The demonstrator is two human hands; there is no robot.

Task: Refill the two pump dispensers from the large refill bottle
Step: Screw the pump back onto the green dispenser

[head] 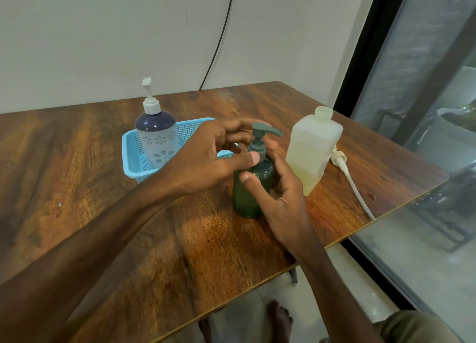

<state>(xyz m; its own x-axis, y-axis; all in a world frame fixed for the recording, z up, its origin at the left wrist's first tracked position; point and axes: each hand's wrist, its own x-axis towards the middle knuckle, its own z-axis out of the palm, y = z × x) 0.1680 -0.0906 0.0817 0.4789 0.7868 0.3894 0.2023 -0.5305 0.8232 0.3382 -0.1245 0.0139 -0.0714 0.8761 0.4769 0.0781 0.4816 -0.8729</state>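
Standing on the table (pixel 90 175), the basket (pixel 132 162) holds the blue dispenser (pixel 155 136); the refill bottle (pixel 313 147), uncapped, is at the right, its pump (pixel 339 160) lying beside it. Between them the green dispenser (pixel 247 196) is gripped round the body by the right hand (pixel 280 196), the left hand (pixel 208 154) pinching its collar (pixel 258 150). Best hold the body still and turn only the collar. No lettering is legible.

Dark-grained wooden desk (pixel 103 226), blue basket (pixel 134 162) stood far left of centre, green pump dispenser (pixel 247 201) at centre, large refill bottle (pixel 311 149) just right, loose white pump (pixel 339 160) lay beside the right edge, small metal bit (pixel 59 204) lay left.
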